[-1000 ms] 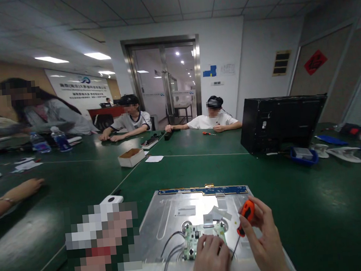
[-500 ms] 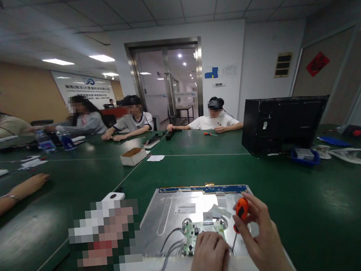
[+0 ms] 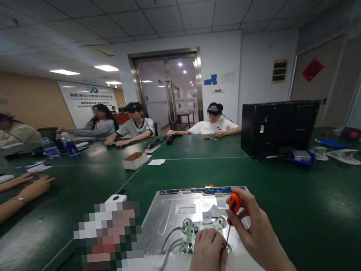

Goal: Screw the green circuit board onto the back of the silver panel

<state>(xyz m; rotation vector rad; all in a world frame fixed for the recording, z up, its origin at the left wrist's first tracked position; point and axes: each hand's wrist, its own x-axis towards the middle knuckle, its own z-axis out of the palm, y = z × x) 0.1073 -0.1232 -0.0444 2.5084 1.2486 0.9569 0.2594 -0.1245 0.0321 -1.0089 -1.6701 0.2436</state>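
My right hand (image 3: 254, 226) grips a screwdriver (image 3: 234, 202) by its orange and black handle. The thin shaft slants down to the left, its tip beside the fingers of my left hand (image 3: 208, 251). That left hand lies over the lower right of a green circuit board (image 3: 191, 235), fingers bent and pressed together; what they hold, if anything, is hidden. Beneath the board is a silver metal panel (image 3: 162, 213) with a blue strip board (image 3: 185, 192) along its far edge. Grey cables (image 3: 167, 259) run from the board's left side.
A white device (image 3: 118, 198), partly blurred out, lies left of the panel. Farther off are a small open box (image 3: 134, 160), a paper (image 3: 156, 162), a black monitor housing (image 3: 277, 127) and a blue tray (image 3: 302, 158). Several people sit around the green table; another person's hands (image 3: 36, 188) are at left.
My right hand has moved slightly left with the screwdriver, bringing its tip closer to my left fingers. The view has tilted up a little. At left, another person's second hand has come into view.
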